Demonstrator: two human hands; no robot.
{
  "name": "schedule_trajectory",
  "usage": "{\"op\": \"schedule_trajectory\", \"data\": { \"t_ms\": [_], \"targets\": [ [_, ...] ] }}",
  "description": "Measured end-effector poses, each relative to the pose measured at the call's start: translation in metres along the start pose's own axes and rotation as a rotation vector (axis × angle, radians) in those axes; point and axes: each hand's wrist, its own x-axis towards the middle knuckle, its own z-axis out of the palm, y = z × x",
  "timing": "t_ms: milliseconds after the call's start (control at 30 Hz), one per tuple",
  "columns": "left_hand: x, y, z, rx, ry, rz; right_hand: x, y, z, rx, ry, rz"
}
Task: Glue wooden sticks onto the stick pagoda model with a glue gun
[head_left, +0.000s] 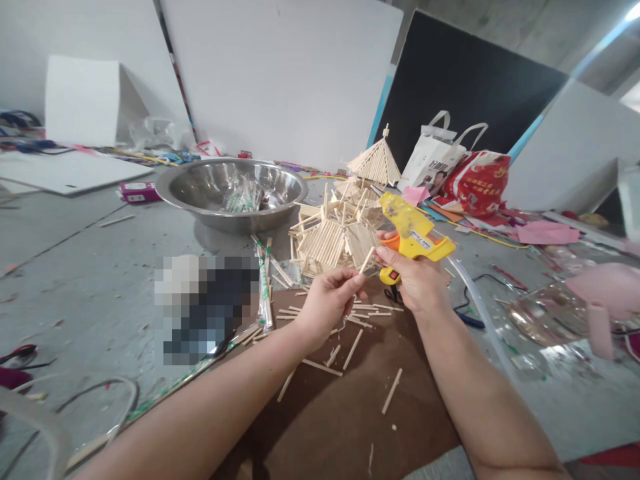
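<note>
Brown board point(325, 427) lies nearest me, at six o'clock, with short loose sticks point(353, 349) scattered over it. Just beyond, my left hand point(327, 303) pinches one thin stick point(367, 260) by its lower end between thumb and forefinger, the other fingers curled under. The stick tilts up towards one o'clock. At three o'clock of it my right hand point(417, 280) is wrapped round a yellow glue gun point(415, 233), fingers closed on the grip with one by the orange trigger. The thumb tip touches or nearly touches the stick, and I cannot make out the nozzle. A clear tube point(480, 307) trails off at four o'clock of that hand.

I judge the step to be gluing. The stick is held up to the gun, in the air just in front of the stick model point(333, 240) that stands at twelve o'clock of my hands, and it is not yet set on it. The next move calls for a small bead on the stick's end, then a steady placement against the model without knocking the sticks that stand there.

Further out, a steel bowl point(186, 200) with wrapped bundles inside sits at eleven o'clock and a separate stick roof point(376, 162) at twelve. A white bag point(433, 157) and a red bag point(480, 183) are at one o'clock, with white and black panels leaning behind
</note>
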Motion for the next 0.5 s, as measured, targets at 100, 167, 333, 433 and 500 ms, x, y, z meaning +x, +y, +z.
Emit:
{"op": "schedule_trajectory", "data": {
  "t_ms": [100, 167, 333, 433, 500],
  "targets": [
    [0.002, -0.012, 0.001, -0.142, 0.112, 0.001, 0.002, -0.002, -0.001, -0.004, -0.01, 0.009],
    [0.002, -0.019, 0.002, -0.233, 0.165, -0.045, 0.002, -0.004, -0.003, 0.0, -0.013, 0.014],
    [0.003, -0.029, 0.001, -0.292, 0.189, -0.095, 0.002, -0.006, -0.006, 0.006, -0.028, 0.026],
    [0.006, -0.031, -0.003, -0.274, 0.182, -0.059, 0.001, -0.005, -0.006, -0.014, -0.043, 0.044],
    [0.009, -0.031, -0.006, -0.274, 0.175, -0.056, 0.001, -0.005, -0.006, -0.021, -0.05, 0.053]
  ]
}}
